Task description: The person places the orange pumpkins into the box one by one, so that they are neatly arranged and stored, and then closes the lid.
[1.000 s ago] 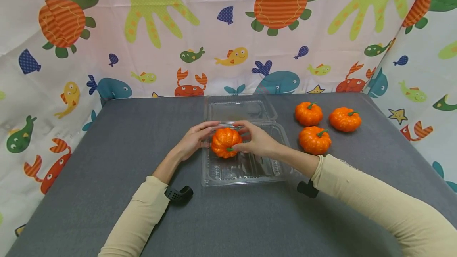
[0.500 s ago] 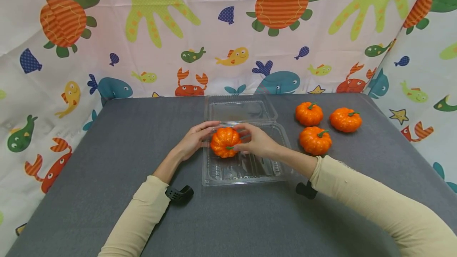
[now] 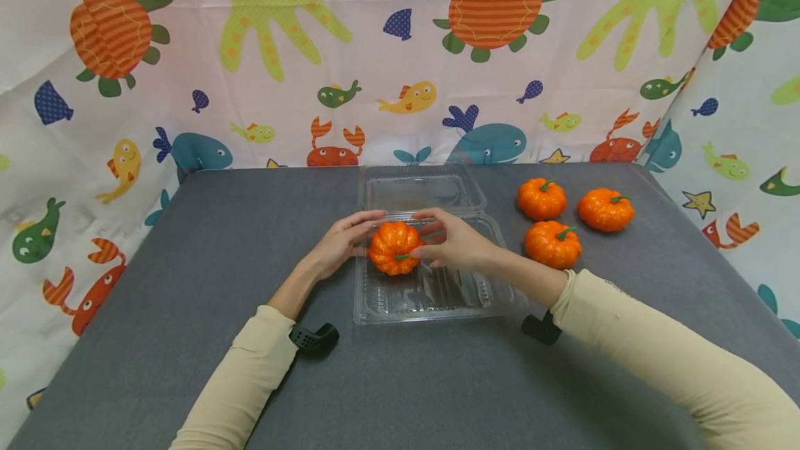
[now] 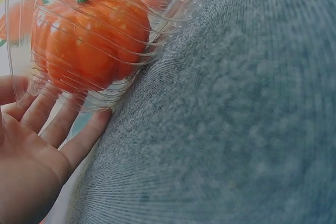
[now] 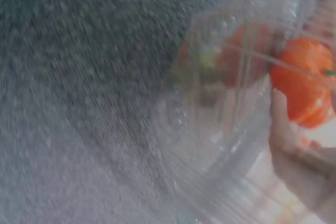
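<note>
A small orange toy pumpkin (image 3: 395,248) with a green stem sits in the left part of a clear plastic clamshell container (image 3: 431,314). My left hand (image 3: 336,245) is at the container's left side. In the left wrist view its spread fingers (image 4: 81,137) rest against the outside of the ribbed wall, with the pumpkin (image 4: 94,40) behind the plastic. My right hand (image 3: 459,245) is just right of the pumpkin, its thumb tip beside the stem and its other fingers loosely bent. The right wrist view is blurred and shows the right hand (image 5: 299,166) close to the pumpkin (image 5: 302,87).
Three more orange pumpkins stand right of the container: one at the back (image 3: 541,199), one nearer (image 3: 553,245) and one farther right (image 3: 605,210). The container's lid (image 3: 421,189) lies folded back toward the patterned curtain (image 3: 275,110). A grey cloth (image 3: 400,387) covers the table.
My right hand has loosened and shifted slightly right of the pumpkin. The pumpkin turned a little, its stem more upright, and now sits still. The left hand has stayed in place.
</note>
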The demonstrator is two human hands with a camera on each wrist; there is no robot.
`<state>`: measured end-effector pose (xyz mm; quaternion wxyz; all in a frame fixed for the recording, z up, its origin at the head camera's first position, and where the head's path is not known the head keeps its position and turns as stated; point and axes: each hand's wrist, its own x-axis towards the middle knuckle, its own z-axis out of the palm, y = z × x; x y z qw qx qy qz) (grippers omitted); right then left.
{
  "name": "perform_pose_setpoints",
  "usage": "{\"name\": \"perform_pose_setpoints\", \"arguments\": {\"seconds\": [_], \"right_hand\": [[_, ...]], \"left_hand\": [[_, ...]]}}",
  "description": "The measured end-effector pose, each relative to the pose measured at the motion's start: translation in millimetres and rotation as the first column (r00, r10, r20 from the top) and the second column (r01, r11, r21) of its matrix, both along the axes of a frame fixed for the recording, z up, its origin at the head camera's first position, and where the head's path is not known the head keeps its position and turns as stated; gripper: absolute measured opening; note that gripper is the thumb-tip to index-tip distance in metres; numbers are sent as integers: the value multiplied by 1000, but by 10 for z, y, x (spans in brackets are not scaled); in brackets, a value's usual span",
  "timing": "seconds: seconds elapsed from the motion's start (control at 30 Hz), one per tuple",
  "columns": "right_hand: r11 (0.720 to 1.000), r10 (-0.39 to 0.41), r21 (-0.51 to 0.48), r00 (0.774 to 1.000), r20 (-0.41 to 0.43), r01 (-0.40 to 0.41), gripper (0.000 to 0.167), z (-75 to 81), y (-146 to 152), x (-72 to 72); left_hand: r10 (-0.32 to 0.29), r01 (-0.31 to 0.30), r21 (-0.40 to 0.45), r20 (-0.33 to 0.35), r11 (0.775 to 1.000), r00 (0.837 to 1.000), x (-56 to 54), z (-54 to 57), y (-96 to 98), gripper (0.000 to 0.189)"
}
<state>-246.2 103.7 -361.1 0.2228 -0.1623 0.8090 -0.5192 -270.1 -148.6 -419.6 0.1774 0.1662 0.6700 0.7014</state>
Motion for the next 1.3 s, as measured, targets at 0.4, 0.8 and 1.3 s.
{"name": "perform_pose_setpoints", "arguments": {"seconds": [0.4, 0.8, 1.3], "right_hand": [[966, -98, -223, 984, 146, 129, 57, 269, 354, -168], [889, -140, -383, 945, 295, 251, 75, 432, 869, -301], [829, -194, -432, 907, 374, 356, 64, 606, 1512, -321]], "left_hand": [[4, -4, 8, -2, 1000, 1000, 15, 7, 4, 41], [5, -5, -1, 0, 1000, 1000, 26, 18, -5, 41], [-1, 1, 9, -10, 1000, 1000, 16, 3, 9, 42]]}}
